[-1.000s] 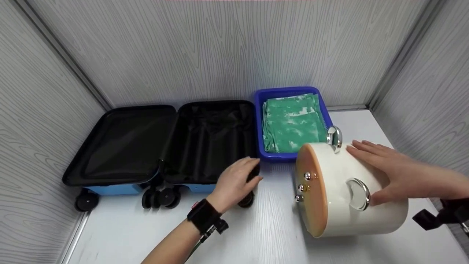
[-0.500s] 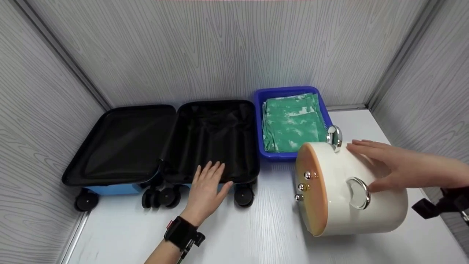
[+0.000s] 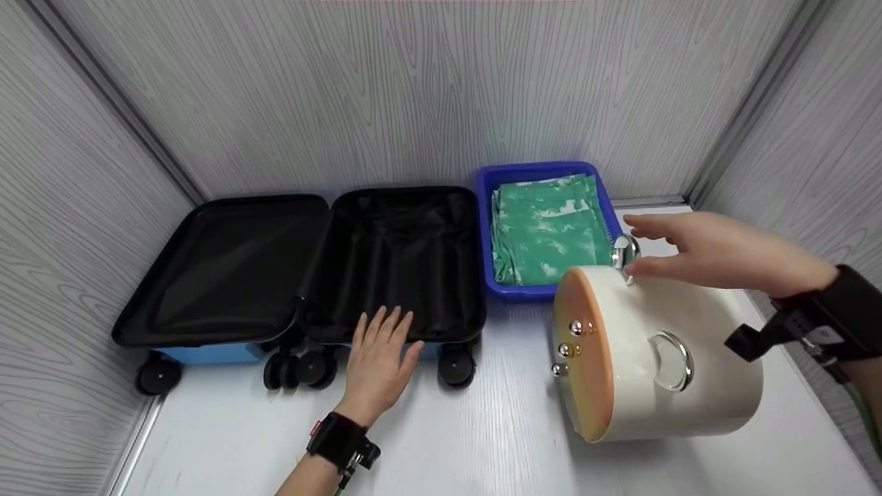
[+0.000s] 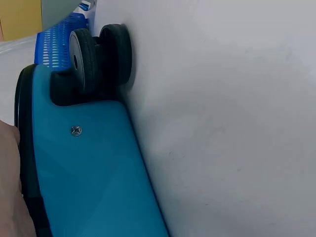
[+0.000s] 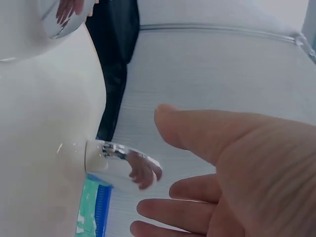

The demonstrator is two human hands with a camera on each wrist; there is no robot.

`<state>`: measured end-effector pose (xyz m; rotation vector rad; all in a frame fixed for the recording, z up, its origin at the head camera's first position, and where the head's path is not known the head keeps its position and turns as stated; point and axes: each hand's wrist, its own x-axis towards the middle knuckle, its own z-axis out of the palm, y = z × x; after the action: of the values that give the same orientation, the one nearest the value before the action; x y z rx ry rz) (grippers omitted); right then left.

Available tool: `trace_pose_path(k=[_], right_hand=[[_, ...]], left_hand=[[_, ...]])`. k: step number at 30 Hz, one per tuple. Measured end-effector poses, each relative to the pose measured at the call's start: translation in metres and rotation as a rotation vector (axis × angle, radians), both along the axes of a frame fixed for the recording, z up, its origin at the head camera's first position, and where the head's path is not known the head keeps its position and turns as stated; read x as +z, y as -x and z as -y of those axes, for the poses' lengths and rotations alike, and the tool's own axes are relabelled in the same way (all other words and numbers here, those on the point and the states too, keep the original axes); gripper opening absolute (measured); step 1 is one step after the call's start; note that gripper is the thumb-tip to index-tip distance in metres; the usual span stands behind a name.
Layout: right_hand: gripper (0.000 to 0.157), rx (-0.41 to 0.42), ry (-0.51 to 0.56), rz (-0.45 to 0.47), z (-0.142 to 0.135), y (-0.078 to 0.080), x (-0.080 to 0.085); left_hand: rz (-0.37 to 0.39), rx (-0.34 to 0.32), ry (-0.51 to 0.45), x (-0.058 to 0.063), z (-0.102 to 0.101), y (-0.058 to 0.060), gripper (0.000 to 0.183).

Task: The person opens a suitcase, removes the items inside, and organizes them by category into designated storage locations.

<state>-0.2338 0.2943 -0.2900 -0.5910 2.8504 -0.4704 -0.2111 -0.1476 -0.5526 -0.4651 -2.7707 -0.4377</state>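
An open suitcase with black insides (image 3: pixel 406 255) and a blue shell (image 4: pixel 89 163) lies on the white table. My left hand (image 3: pixel 375 375), fingers straight, is at the front edge of its right half. On the right stands a white drum-shaped thing (image 3: pixel 641 406) with an amber see-through face, chrome knobs on that face and curved chrome fittings on its side. My right hand (image 3: pixel 723 251) is over its top, thumb and fingers spread either side of the upper chrome fitting (image 5: pixel 116 163). In the right wrist view a gap separates hand and fitting.
A blue basket (image 3: pixel 527 295) behind the drum holds a folded green and white cloth (image 3: pixel 551 227). Black suitcase wheels (image 3: pixel 456 368) stick out toward the front. Grey wood-grain walls (image 3: pixel 413 89) enclose the table at the back and sides.
My left hand has moved left from the suitcase's front right corner to the middle of that edge. My right hand has left the drum's side and risen to its upper chrome fitting.
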Motion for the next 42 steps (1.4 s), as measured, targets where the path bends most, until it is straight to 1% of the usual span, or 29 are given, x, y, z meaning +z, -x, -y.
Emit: trace_pose_path(k=[5,6,8,11,14,17,27,36,42], right_hand=[[0.056,0.057,-0.018,-0.112,0.013,0.008,-0.008],[0.048,0.070,-0.018,-0.138,0.014,0.009,-0.010],[0.042,0.076,-0.015,-0.172,0.016,0.010,-0.013],[0.026,0.068,-0.026,-0.181,0.017,0.011,-0.013],[0.019,0.038,-0.057,-0.169,0.019,0.011,-0.011],[0.019,0.025,-0.077,-0.170,0.020,0.012,-0.010],[0.023,0.007,-0.093,-0.165,0.016,0.011,-0.010],[0.022,0.029,-0.115,-0.181,0.004,0.012,-0.010],[0.024,0.031,-0.121,-0.161,-0.005,0.012,-0.010]], left_hand=[[-0.016,0.004,0.010,-0.002,0.000,0.002,0.059],[-0.018,0.005,0.013,-0.003,-0.001,0.002,0.059],[-0.019,0.004,0.015,-0.003,0.000,0.002,0.059],[-0.017,0.000,0.011,-0.003,0.000,0.003,0.058],[-0.014,0.000,0.005,-0.002,0.000,0.003,0.057],[-0.017,0.000,-0.004,-0.003,0.000,0.003,0.055],[-0.021,-0.009,-0.012,-0.005,0.000,0.003,0.053],[-0.034,-0.014,-0.043,-0.005,0.001,0.001,0.051],[-0.032,-0.024,-0.058,-0.005,0.002,0.001,0.050]])
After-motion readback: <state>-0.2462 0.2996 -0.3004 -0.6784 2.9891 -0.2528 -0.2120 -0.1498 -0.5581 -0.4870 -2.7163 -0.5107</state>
